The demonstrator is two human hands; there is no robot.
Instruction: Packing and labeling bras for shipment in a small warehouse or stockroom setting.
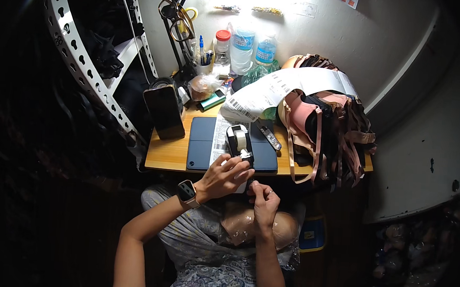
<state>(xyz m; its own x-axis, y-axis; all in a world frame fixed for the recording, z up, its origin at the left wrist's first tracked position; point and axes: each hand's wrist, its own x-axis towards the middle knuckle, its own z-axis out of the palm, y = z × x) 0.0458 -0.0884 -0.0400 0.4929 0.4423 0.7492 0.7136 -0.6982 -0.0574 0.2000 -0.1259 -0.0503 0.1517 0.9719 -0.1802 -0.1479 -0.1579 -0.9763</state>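
My left hand, with a watch on its wrist, reaches over the desk's front edge. Its fingers are bent and spread at the near end of a black tape dispenser holding a roll of clear tape; whether they touch it is unclear. Close by on the right, my right hand is closed in a pinch, and what lies between thumb and finger is too small to name. A clear plastic-wrapped package rests on my lap below both hands. Beneath the dispenser is a printed label strip.
The strip runs over a dark blue tablet case to a pile of bras. A box cutter lies right of the dispenser. A phone leans at left. Bottles and a pen cup line the wall.
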